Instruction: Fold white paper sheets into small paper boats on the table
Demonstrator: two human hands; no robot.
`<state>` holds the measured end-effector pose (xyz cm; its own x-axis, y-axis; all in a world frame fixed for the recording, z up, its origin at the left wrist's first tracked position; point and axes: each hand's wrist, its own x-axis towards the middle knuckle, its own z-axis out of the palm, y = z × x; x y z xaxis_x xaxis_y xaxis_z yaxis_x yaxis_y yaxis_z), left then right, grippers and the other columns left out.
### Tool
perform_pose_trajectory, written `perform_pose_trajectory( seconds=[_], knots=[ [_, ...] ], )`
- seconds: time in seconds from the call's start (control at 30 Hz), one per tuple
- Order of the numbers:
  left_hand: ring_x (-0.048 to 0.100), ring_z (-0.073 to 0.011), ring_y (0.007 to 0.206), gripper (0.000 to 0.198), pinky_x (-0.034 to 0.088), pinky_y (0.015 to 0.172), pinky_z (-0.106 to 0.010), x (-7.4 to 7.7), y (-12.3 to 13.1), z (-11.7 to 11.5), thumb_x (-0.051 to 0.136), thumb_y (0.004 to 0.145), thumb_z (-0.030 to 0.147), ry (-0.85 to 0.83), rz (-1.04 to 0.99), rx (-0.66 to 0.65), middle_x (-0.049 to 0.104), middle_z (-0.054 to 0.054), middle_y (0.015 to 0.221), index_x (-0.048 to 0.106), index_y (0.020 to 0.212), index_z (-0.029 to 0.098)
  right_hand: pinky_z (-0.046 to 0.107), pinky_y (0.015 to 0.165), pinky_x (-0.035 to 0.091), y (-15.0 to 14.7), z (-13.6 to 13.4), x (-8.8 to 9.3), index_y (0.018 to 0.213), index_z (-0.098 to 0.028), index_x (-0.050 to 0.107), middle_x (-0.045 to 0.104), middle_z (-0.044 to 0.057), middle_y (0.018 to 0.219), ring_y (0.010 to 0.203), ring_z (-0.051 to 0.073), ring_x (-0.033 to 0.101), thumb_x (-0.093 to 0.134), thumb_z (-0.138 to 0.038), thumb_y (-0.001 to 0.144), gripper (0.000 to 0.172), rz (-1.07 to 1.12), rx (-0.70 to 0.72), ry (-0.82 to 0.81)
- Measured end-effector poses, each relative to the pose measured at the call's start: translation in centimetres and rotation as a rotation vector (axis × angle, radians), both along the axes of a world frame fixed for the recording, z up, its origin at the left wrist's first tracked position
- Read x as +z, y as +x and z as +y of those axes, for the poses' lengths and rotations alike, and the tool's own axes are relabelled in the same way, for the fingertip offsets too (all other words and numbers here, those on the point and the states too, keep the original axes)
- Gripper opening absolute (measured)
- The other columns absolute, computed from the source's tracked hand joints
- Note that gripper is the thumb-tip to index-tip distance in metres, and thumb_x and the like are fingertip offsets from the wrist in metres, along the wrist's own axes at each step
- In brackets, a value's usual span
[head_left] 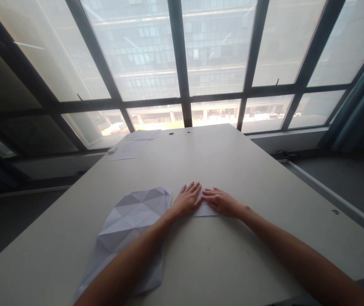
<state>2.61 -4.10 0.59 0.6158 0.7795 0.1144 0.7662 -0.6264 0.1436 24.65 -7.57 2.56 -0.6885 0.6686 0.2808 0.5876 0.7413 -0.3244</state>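
A small folded sheet of white paper (205, 210) lies flat on the white table (232, 255), partly covered by both hands. My left hand (186, 199) rests flat on its left part, fingers stretched out and pointing away from me. From the right, my right hand (221, 201) lies over the paper's other side with its fingers extended toward the left hand. The fingertips of the two hands nearly meet. Left of them is a larger creased sheet of paper (131, 216), its folds standing slightly up; my left forearm passes over it and hides part of it.
More white sheets (142, 135) lie at the table's far left corner, with another sheet (124, 151) just nearer. Two small dark spots (171, 134) mark the far end. Large framed windows (213, 46) rise behind the table. A blue curtain (354, 110) hangs at right.
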Motion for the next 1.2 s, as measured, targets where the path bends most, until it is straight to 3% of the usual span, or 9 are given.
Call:
perform_pose_trajectory(
  seconds=[0.17, 0.3, 0.43, 0.67, 0.83, 1.0, 1.2],
  knots=[
    [0.023, -0.0248, 0.144, 0.05, 0.017, 0.116, -0.05, -0.1, 0.0, 0.1, 0.03, 0.099, 0.038, 0.032, -0.028, 0.154, 0.032, -0.005, 0.155, 0.038, 0.145, 0.024, 0.052, 0.113, 0.025, -0.3, -0.1, 0.5, 0.121, -0.025, 0.062, 0.056, 0.008, 0.136, 0.132, 0.022, 0.045, 0.045, -0.024, 0.096, 0.03, -0.035, -0.024, 0.015],
    [0.03, -0.0309, 0.14, 0.049, 0.022, 0.113, -0.053, -0.5, -0.3, 0.8, 0.038, 0.096, 0.035, 0.077, -0.103, 0.366, 0.039, -0.014, 0.15, 0.043, 0.14, 0.017, 0.053, 0.114, 0.021, -0.2, 0.1, 1.0, 0.11, -0.024, 0.066, 0.063, 0.007, 0.127, 0.132, 0.022, 0.045, 0.04, -0.026, 0.099, 0.029, -0.1, -0.044, 0.045],
    [0.039, -0.0316, 0.134, 0.047, 0.027, 0.111, -0.049, -0.6, -0.7, 1.3, 0.04, 0.094, 0.029, 0.111, -0.198, 0.406, 0.047, -0.021, 0.14, 0.045, 0.136, 0.01, 0.054, 0.114, 0.02, 0.3, 0.3, 1.0, 0.103, -0.024, 0.068, 0.065, 0.007, 0.124, 0.132, 0.024, 0.045, 0.04, -0.025, 0.099, 0.029, -0.142, -0.096, 0.052],
    [0.054, -0.025, 0.112, 0.055, 0.042, 0.102, -0.04, -0.1, -1.1, 1.3, 0.059, 0.085, 0.025, 0.162, -0.475, 0.333, 0.054, -0.012, 0.119, 0.044, 0.138, 0.018, 0.05, 0.112, 0.025, 1.0, 0.8, 0.3, 0.102, -0.024, 0.069, 0.062, 0.006, 0.129, 0.13, 0.024, 0.047, 0.044, -0.022, 0.096, 0.025, -0.127, -0.144, 0.043],
    [0.059, -0.0177, 0.101, 0.063, 0.051, 0.092, -0.032, 0.9, -0.4, 0.9, 0.055, 0.085, 0.013, 0.089, -0.685, 0.119, 0.057, -0.006, 0.111, 0.037, 0.144, 0.024, 0.047, 0.112, 0.028, 1.0, 0.7, 0.3, 0.096, -0.023, 0.069, 0.063, 0.005, 0.129, 0.129, 0.022, 0.05, 0.044, -0.02, 0.096, 0.025, -0.11, -0.147, 0.033],
    [0.054, -0.0207, 0.121, 0.042, 0.042, 0.107, -0.037, 0.7, 0.3, 0.5, 0.047, 0.091, 0.016, -0.041, -0.487, -0.149, 0.058, -0.007, 0.131, 0.055, 0.132, 0.021, 0.046, 0.112, 0.028, 0.9, 0.7, 0.4, 0.099, -0.024, 0.069, 0.062, 0.005, 0.13, 0.127, 0.022, 0.051, 0.045, -0.02, 0.096, 0.025, -0.101, -0.143, 0.032],
    [0.033, -0.019, 0.141, 0.049, 0.029, 0.117, -0.04, 0.6, 0.1, 0.2, 0.039, 0.094, 0.016, -0.09, -0.255, -0.25, 0.04, -0.006, 0.15, 0.044, 0.143, 0.02, 0.047, 0.112, 0.029, 1.0, 1.1, 0.0, 0.109, -0.026, 0.069, 0.061, 0.005, 0.132, 0.129, 0.022, 0.05, 0.045, -0.021, 0.096, 0.027, -0.092, -0.158, 0.022]
  ],
)
